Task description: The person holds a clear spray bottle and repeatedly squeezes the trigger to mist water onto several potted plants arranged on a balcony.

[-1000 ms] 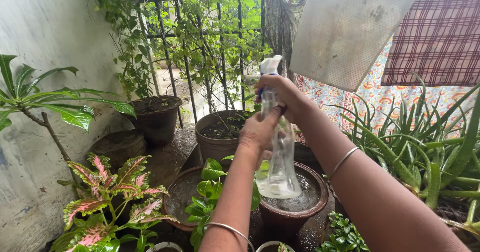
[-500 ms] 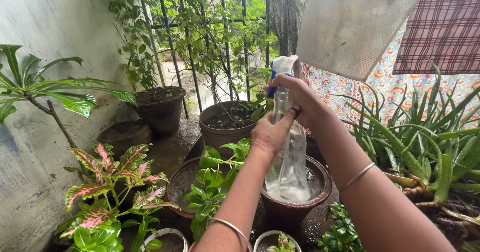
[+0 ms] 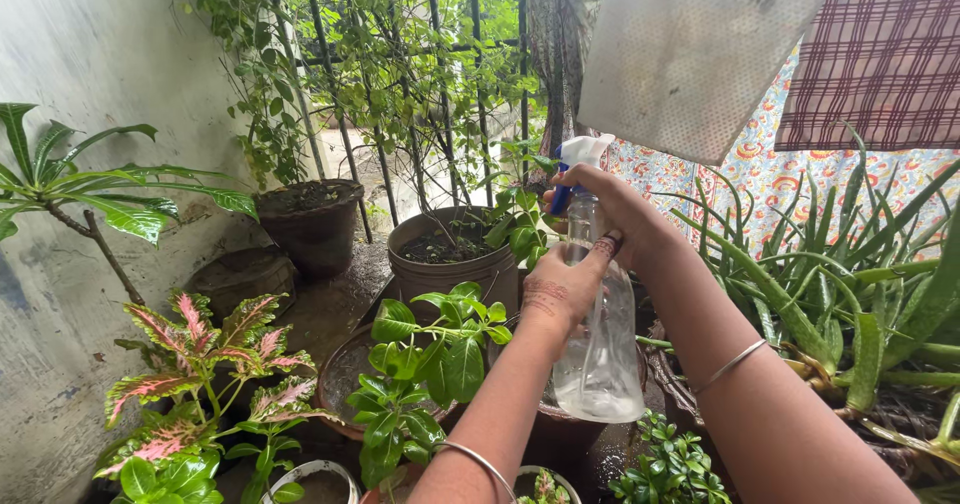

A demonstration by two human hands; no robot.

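A clear plastic spray bottle (image 3: 600,349) with a white and blue trigger head is held upright above the potted plants. My right hand (image 3: 615,209) wraps its neck just under the trigger head. My left hand (image 3: 562,289) grips the bottle's upper body from the left. A little water sits in the bottle's bottom. Below it is a brown clay pot (image 3: 555,426) with wet soil. A green leafy plant (image 3: 430,359) stands just left of the bottle.
A pink and green leafed plant (image 3: 200,364) is at the lower left. Dark pots (image 3: 310,219) stand by the grey wall and a metal grille with climbing vines. Aloe plants (image 3: 850,284) fill the right side. Cloths (image 3: 700,54) hang overhead at the upper right.
Both hands and the bottle have shifted right and lower in view. The view has tilted, bringing the green leafy plant closer to the bottle.
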